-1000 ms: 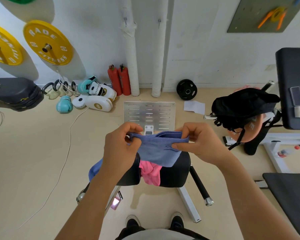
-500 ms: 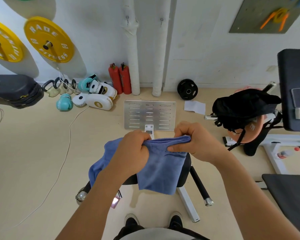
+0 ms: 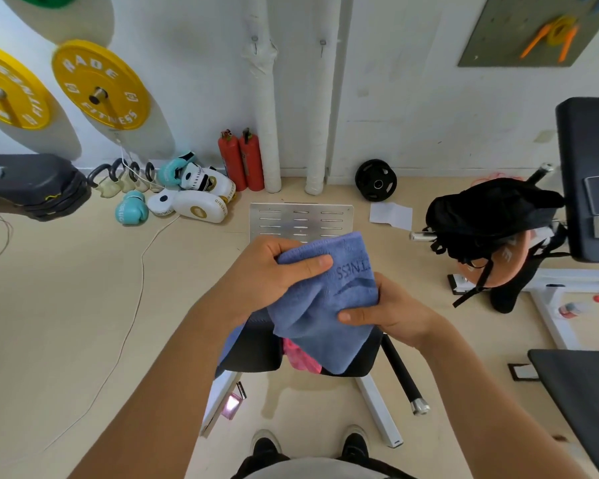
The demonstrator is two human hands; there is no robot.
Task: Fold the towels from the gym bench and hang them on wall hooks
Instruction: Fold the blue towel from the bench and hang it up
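Fingers of both hands are curled onto the blue towel (image 3: 322, 299), pinching it at 2 places. On the left hand (image 3: 274, 271) the thumb lies flat across the top face near the upper left corner, with the other fingers hidden behind the cloth. The right hand (image 3: 388, 311) clamps the lower right edge, thumb on top, its remaining fingers tucked underneath where they cannot be seen.

This towel is held in the air just above the black gym bench (image 3: 256, 350), already doubled into a thick pad. A pink towel (image 3: 300, 356) lies on the bench below it, partly covered.

Judging from the hold, the main risk is the loose lower layers. They hang free below the right thumb, and if either pinch slackens during the next fold, the layers could slide apart and the pad open out. A bulge runs down the left half, so pressing another fold over it would likely leave the bundle lopsided and hard to seat on a hook. The dangling end could also drag the pink towel off the bench.

Its long axis runs from the upper right, away from the person, down toward the lower left and the bench. The printed lettering sits near the far end, reading upside down from this view.
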